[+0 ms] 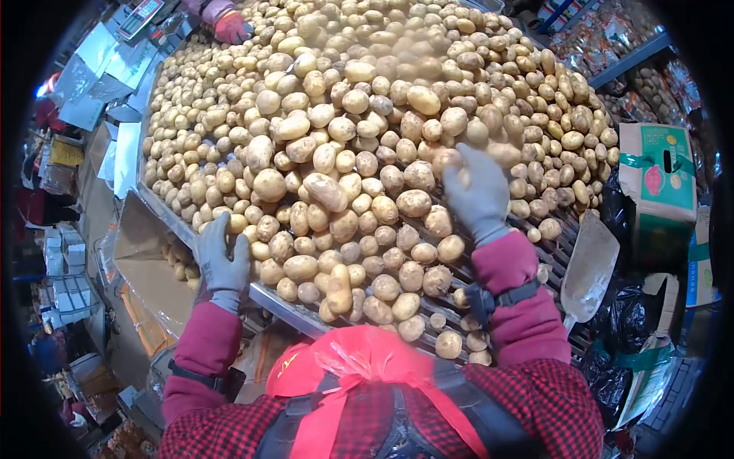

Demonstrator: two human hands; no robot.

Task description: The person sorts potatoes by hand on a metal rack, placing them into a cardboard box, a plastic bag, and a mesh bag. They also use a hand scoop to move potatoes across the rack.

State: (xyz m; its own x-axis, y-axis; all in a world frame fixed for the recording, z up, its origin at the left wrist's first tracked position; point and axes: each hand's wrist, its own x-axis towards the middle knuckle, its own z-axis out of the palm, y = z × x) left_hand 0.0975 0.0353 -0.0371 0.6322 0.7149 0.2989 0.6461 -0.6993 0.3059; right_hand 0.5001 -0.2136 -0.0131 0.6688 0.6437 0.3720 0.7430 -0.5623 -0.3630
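Observation:
Many potatoes (326,191) lie heaped on a large slatted metal table that fills the middle of the view. My left hand (222,256), in a grey glove, rests at the table's near left edge beside the potatoes, thumb and fingers apart. Over the right part of the heap, my right hand (479,191), also grey-gloved, reaches forward. Its fingers are apart and touch or nearly touch a potato at their tips; no potato shows inside the grip. Potatoes just beyond this hand are smeared by motion.
A cardboard box (153,275) stands below the left edge. On the right are a metal scoop (590,269), a green-and-brown carton (659,172) and black plastic bags (623,314). Another person's red-gloved hand (231,27) touches the far left of the heap, near a scale (141,18).

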